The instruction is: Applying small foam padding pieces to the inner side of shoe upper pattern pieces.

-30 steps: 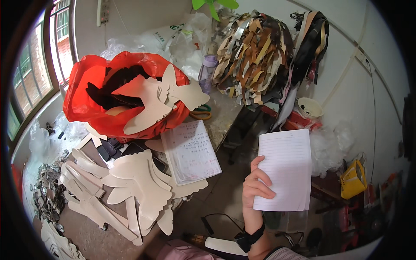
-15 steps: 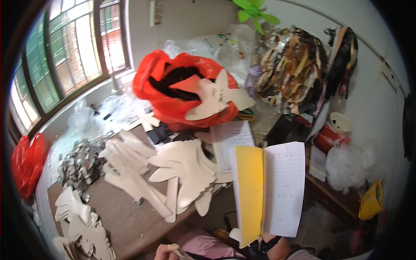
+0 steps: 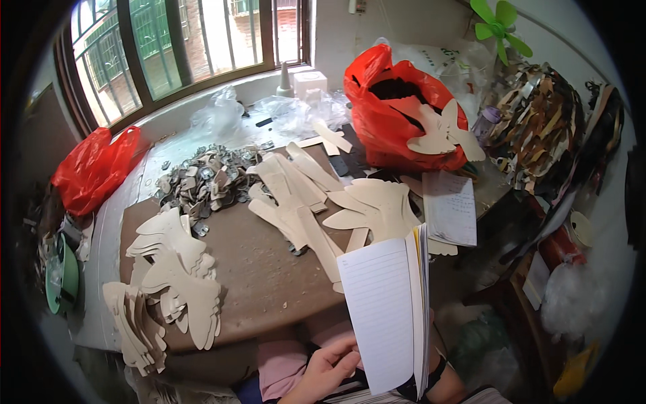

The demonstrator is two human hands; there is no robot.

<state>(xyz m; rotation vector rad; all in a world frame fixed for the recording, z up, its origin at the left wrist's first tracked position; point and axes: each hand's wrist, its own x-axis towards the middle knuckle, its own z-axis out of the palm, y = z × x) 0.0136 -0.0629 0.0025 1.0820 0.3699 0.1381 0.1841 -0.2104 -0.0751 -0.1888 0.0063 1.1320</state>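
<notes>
An open notebook (image 3: 380, 313) with white lined pages stands upright in front of me, its remaining leaves and a yellow edge bunched at the right. My left hand (image 3: 330, 369) is closed at the page's lower left edge, thumb and fingers pinching it. Behind the notebook my right forearm (image 3: 447, 389), with a black band, comes up. My right hand is hidden by the pages. Beyond the notebook lie a stack of cream-coloured wing-shaped cut pieces (image 3: 377, 209) and long cream strips (image 3: 296, 202).
More scalloped cream pieces (image 3: 182, 269) lie at the left of the brown tabletop (image 3: 262, 289). Behind them is a heap of small metallic bits (image 3: 208, 178). A red bag (image 3: 383, 128) stands at the back; a written sheet (image 3: 449, 209) lies at the right. Many strips (image 3: 538, 128) hang beyond.
My view has swung left. The notebook's yellow leaf has turned from facing me to the right edge, and a lined page faces me. My left hand has risen to that page.
</notes>
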